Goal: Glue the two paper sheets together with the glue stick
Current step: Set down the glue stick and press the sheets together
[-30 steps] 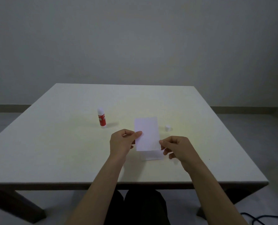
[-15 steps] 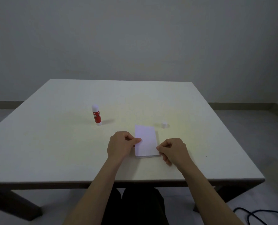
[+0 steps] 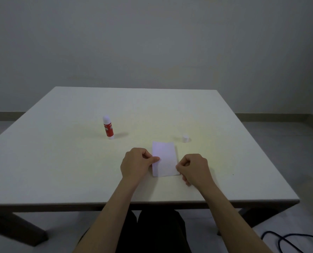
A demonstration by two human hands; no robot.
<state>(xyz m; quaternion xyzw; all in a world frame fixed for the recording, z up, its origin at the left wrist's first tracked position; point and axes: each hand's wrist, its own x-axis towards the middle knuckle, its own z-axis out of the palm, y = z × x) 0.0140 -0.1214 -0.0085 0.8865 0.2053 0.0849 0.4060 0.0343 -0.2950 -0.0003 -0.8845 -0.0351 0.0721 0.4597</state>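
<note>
Paper sheet (image 3: 164, 158) now lower, flat on table (image 3: 60, 161), left hand (image 3: 136, 164) and right hand (image 3: 195, 168) both pinching its edges

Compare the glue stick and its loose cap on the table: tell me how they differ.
The glue stick is tall with a red label; the cap is short and plain white. The glue stick stands left of the paper sheet, the cap to the right of it. Both sit upright on the table, untouched by either hand.
</note>
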